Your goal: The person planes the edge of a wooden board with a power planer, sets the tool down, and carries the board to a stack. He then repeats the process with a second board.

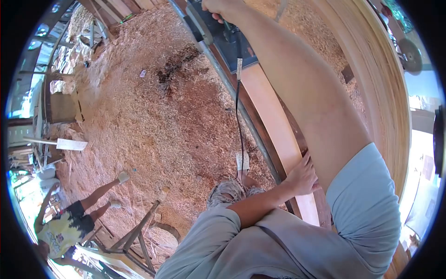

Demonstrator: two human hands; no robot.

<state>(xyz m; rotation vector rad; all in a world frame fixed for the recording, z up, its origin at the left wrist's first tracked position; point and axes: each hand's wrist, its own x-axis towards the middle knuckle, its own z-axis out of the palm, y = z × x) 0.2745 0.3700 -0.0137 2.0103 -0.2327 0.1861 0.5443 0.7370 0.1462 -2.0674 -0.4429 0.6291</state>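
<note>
A long pale wooden plank (pixel 267 100) lies on a narrow bench with a metal rail (pixel 246 114) along its left side. My left hand (pixel 302 177) is at the near part of the plank, fingers closed over its right edge. My right arm stretches far forward to the top of the view. There my right hand (pixel 222 8), partly cut off by the frame, is wrapped round the handle of a dark corded power tool (pixel 234 46) resting over the plank. Its black cord (pixel 239 111) hangs back toward my legs.
Wood shavings cover the ground (pixel 153 107). Thick timber boards (pixel 381 69) run along my right. A person (pixel 69 223) stands at the lower left, near a wooden frame (pixel 134 237). A white board on a stick (pixel 72 144) juts out at the left.
</note>
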